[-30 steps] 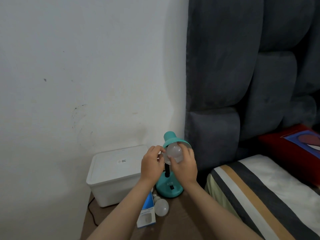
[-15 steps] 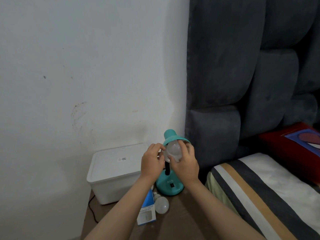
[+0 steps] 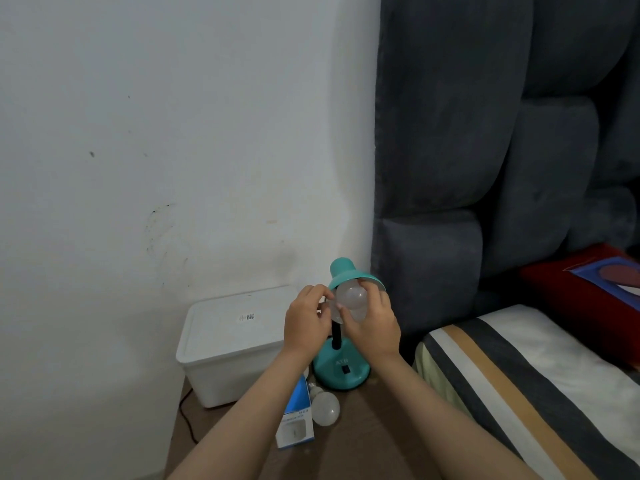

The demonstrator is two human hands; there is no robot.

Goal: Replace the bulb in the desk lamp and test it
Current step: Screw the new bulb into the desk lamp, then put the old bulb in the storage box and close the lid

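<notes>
A teal desk lamp (image 3: 341, 370) stands on the brown bedside table (image 3: 363, 441), its shade (image 3: 341, 271) tilted toward me. A white frosted bulb (image 3: 350, 296) sits at the mouth of the shade. My right hand (image 3: 374, 327) wraps its fingers around that bulb from the right. My left hand (image 3: 306, 318) pinches the shade's left rim beside the bulb. A second white bulb (image 3: 325, 407) lies on the table in front of the lamp base, next to a blue and white bulb box (image 3: 296, 419).
A white lidded plastic bin (image 3: 232, 344) stands left of the lamp against the white wall. A dark cord (image 3: 187, 415) hangs off the table's left edge. A padded grey headboard (image 3: 485, 168) and a striped mattress (image 3: 519, 375) lie to the right, with a red cushion (image 3: 588, 299).
The view has drifted slightly. Both hands stay on the shade and bulb, with the fingers of my right hand shifted a little around the bulb.
</notes>
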